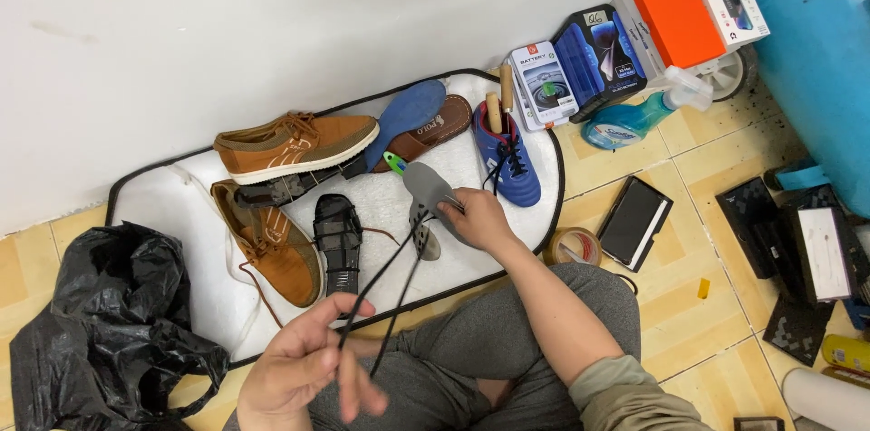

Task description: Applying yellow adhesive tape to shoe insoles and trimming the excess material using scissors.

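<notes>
My left hand (304, 363) pinches a dark shoelace (385, 281) in front of my knee; the lace runs taut up to a grey insole. My right hand (480, 218) presses on that grey insole (424, 184) on a white mat (154, 200). A small green clip (393, 162) sits at the insole's far tip. Two brown sneakers lie to the left, one on its side (294, 145), one nearer me (272, 241). A black sandal (338, 236) lies between them and the insole. A blue sneaker (507, 159) stands just beyond my right hand.
A black plastic bag (109, 331) lies at the left. A blue insole (408, 114), brown insole (444, 127), boxes (675, 14), a spray bottle (634, 118), tape roll (573, 247) and black wallet (636, 221) lie right on the tiled floor. A blue container (820, 59) stands far right.
</notes>
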